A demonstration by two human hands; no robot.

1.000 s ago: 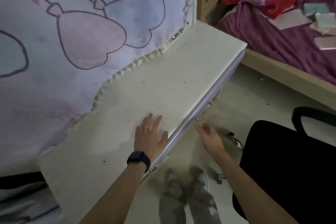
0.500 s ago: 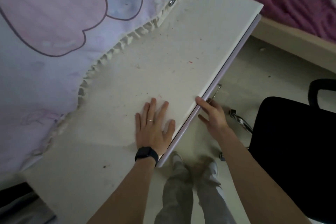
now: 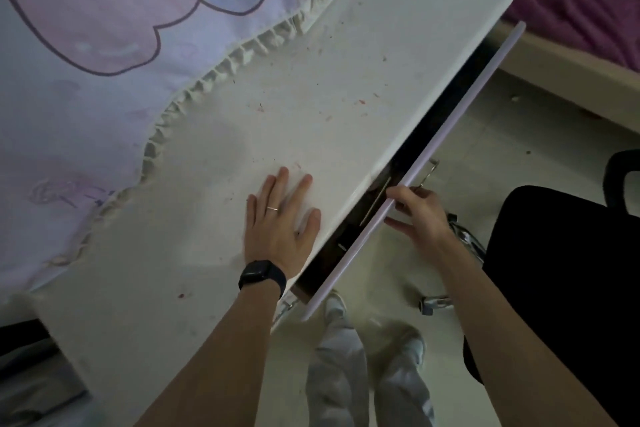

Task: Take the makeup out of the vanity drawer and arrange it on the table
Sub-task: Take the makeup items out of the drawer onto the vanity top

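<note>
Right hand (image 3: 420, 215) grips drawer front (image 3: 465, 99) (ajar), left hand (image 3: 280, 225) presses table (image 3: 311, 80).

I can read no words, numbers or brand marks anywhere. Well to the left of my left hand (image 3: 280, 222), which lies flat on the white tabletop (image 3: 346, 80), the pale lilac printed cloth (image 3: 86, 87) carries faint purple scribbles (image 3: 55, 191), too blurred to read. The black smartwatch (image 3: 262, 277) on that wrist shows a dark face. The lilac drawer front (image 3: 450, 139) gripped by my right hand (image 3: 420, 215) is unmarked.

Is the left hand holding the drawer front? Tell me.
No, the left hand lies flat on the tabletop; the right hand grips the drawer front.
</note>
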